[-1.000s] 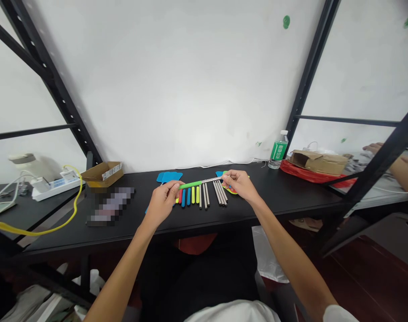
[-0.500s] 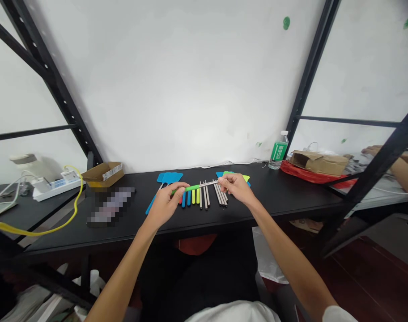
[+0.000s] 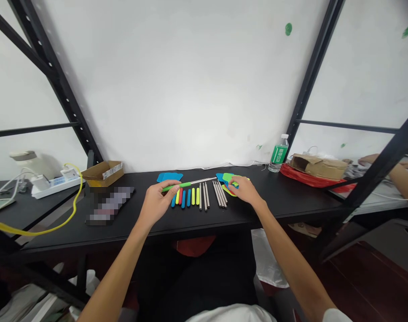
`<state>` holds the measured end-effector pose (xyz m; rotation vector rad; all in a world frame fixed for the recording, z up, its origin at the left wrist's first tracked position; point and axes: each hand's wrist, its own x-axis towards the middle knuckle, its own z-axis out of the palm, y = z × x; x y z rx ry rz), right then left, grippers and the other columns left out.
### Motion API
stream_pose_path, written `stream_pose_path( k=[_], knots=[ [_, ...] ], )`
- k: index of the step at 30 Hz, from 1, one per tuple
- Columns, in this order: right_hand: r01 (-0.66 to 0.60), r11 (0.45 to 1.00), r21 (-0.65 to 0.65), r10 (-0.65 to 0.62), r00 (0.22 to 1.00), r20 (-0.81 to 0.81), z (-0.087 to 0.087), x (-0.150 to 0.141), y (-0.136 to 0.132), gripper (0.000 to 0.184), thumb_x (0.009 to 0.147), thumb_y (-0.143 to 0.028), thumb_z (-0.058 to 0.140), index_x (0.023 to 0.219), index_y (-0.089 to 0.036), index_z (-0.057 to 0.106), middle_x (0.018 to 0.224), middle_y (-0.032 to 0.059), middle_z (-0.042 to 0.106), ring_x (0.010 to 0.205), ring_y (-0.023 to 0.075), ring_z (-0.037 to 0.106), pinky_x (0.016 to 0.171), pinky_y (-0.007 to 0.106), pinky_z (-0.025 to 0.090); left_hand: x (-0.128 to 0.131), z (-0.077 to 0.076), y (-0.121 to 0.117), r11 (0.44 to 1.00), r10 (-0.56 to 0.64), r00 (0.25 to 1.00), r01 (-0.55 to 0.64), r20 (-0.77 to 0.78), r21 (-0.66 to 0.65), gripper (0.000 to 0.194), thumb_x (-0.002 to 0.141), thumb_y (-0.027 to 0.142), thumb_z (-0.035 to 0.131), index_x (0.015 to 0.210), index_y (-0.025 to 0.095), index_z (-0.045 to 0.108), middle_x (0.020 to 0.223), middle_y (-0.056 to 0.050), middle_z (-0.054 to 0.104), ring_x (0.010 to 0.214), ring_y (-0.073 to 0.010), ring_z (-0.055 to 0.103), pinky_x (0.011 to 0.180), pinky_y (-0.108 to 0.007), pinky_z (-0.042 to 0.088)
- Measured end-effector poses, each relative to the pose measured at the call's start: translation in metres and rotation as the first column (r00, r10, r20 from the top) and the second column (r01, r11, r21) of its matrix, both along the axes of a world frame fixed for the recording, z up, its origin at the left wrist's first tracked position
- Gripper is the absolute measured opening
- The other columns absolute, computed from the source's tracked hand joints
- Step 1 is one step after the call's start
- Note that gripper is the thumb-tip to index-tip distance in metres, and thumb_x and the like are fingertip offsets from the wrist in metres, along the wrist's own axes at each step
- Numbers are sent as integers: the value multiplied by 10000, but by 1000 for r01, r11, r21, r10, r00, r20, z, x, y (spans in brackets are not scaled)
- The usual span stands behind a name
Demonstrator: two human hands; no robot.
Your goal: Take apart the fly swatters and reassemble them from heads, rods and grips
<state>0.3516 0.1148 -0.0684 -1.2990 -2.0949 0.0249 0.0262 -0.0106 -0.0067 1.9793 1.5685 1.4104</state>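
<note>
My left hand [image 3: 159, 199] is closed round a green handle [image 3: 177, 186] with a thin metal rod [image 3: 204, 180] extending to the right from it. The rod is held above the table, nearly level. My right hand [image 3: 244, 190] is at a pile of flat spatula heads, with blue [image 3: 220, 176] and green [image 3: 228, 177] ones showing; its fingertips are apart over the pile. Below the rod lie loose handles in blue [image 3: 183, 199], red [image 3: 180, 196] and yellow [image 3: 193, 196]. Beside them are several bare metal rods [image 3: 220, 195]. Blue spatula heads [image 3: 169, 177] lie behind my left hand.
A black table [image 3: 150, 227] runs along a white wall. An open cardboard box [image 3: 103, 174] and a pixelated flat item [image 3: 110, 205] are to the left, near a power strip [image 3: 58, 187] and yellow cable [image 3: 77, 197]. A water bottle [image 3: 278, 154] stands right, near a red bag [image 3: 298, 175].
My right hand has let go of the metal rod's end and moved right and down to the spatula heads. My left hand has shifted slightly left, still holding the green handle.
</note>
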Motion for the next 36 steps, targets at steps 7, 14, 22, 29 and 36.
stream_pose_path(
  k=[7,14,22,29,36],
  knots=[
    [10,999,-45,-4,991,131,-6,-5,2,217,894,-378,586,979,-193,665,961,92,720,901,250,645,779,326,427,4,-1,2,1000,-31,1000,31,-6,-3,388,880,505,578,1034,193,750,512,40,421,450,-113,334,448,-251,248],
    [72,996,-49,-62,981,184,-8,-3,3,438,828,-330,678,1237,-184,622,1194,138,676,1118,296,602,908,350,429,4,-3,2,999,-35,999,35,-1,-9,383,882,496,585,1040,188,748,530,40,417,468,-106,319,455,-240,239],
    [187,982,21,-187,982,6,9,-4,-9,202,875,-291,549,1002,-258,702,999,52,742,920,250,678,736,311,461,5,-4,2,999,-44,999,44,-14,-16,380,889,500,583,1048,194,744,531,41,416,476,-103,318,459,-237,236],
    [104,992,-78,-128,713,-689,24,3,-9,234,703,-248,626,932,-225,587,870,29,713,742,223,686,674,335,539,8,-4,2,998,-53,998,53,-13,-26,390,894,501,577,1059,189,741,539,37,426,484,-104,325,467,-240,241],
    [-371,916,-150,-142,48,-989,33,-13,-13,451,529,-129,692,918,-256,502,776,-64,681,592,144,645,587,302,580,12,-5,3,997,-66,998,66,0,-30,399,881,511,584,1031,179,749,543,32,441,494,-106,317,476,-238,238]
  ],
)
